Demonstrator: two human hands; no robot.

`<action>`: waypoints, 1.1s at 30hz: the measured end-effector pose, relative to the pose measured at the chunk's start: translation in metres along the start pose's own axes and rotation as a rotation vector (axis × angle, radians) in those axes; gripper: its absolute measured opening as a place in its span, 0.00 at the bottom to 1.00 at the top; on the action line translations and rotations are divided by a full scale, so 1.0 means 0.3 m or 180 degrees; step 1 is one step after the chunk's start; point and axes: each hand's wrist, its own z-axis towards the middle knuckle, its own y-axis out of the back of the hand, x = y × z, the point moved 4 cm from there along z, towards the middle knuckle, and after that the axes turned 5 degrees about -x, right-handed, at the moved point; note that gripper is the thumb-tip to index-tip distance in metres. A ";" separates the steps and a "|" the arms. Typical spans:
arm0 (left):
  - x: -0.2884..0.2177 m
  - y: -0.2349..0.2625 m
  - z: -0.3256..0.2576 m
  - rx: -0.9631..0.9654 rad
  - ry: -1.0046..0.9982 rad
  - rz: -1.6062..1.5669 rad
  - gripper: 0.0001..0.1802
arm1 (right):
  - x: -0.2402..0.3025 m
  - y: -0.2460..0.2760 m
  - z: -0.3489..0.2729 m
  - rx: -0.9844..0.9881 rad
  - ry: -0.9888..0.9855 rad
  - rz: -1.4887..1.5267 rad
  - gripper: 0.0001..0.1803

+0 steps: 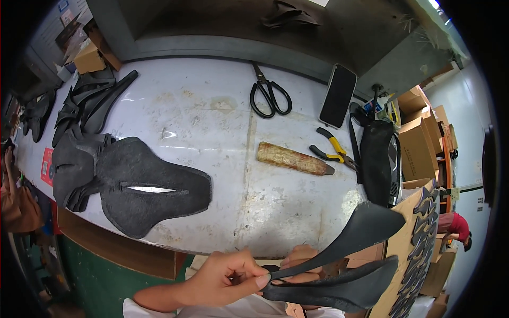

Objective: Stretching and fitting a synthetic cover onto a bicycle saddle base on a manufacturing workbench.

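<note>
At lower centre, the bare right hand (300,255) is partly hidden by a black, curved, flared piece (366,227), while at upper centre the black-handled metal scissors' (261,79) tips cannot be seen beside the grey metal shelf (212,50).

The held piece (366,228) extends rightward from the left hand (228,281). Ahead of that hand and to its left, a pad (154,164) lies on the bench (228,212); ahead and to its right lies a tool (291,158), with pliers (342,155) farther right. Beyond the tool are scissors (262,82), a phone (338,95) to their right. A box (116,243) sits left of the hand, below the bench.
</note>
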 end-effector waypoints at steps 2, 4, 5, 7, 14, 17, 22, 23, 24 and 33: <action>-0.019 -0.003 0.000 0.0088 -0.0273 0.0565 0.05 | -0.005 0.006 -0.011 -0.0056 -0.0030 0.0027 0.19; 0.008 -0.010 0.003 -0.0045 0.0452 -0.0475 0.09 | -0.019 0.029 -0.021 -0.0227 -0.0546 0.0502 0.16; 0.006 -0.009 0.006 -0.0061 0.0458 -0.0464 0.09 | -0.013 0.058 0.001 -0.0232 -0.0548 0.0522 0.16; 0.014 -0.008 0.018 0.0003 0.1080 -0.1259 0.16 | 0.029 0.031 0.091 0.1648 -0.0216 -0.0583 0.08; 0.020 -0.029 0.026 0.0343 0.0222 -0.0132 0.21 | -0.052 0.048 0.094 0.1597 -0.0499 0.0220 0.06; -0.049 -0.045 0.004 0.0225 -0.0914 0.1424 0.19 | -0.088 0.048 0.101 0.2536 -0.0790 0.1231 0.07; 0.006 -0.029 0.004 0.0104 0.0251 -0.0267 0.19 | -0.080 0.030 0.043 0.0239 -0.1437 0.1927 0.07; 0.019 -0.023 -0.001 0.0122 0.0514 -0.0547 0.20 | -0.064 0.052 0.036 -0.0454 -0.1859 0.2038 0.07; 0.031 -0.021 -0.006 0.0140 0.0777 -0.0825 0.20 | -0.056 0.071 0.015 -0.1159 -0.2265 0.2131 0.07; 0.015 -0.025 -0.009 -0.0108 0.0938 -0.0829 0.17 | -0.007 0.118 0.067 0.0090 -0.3692 0.1216 0.11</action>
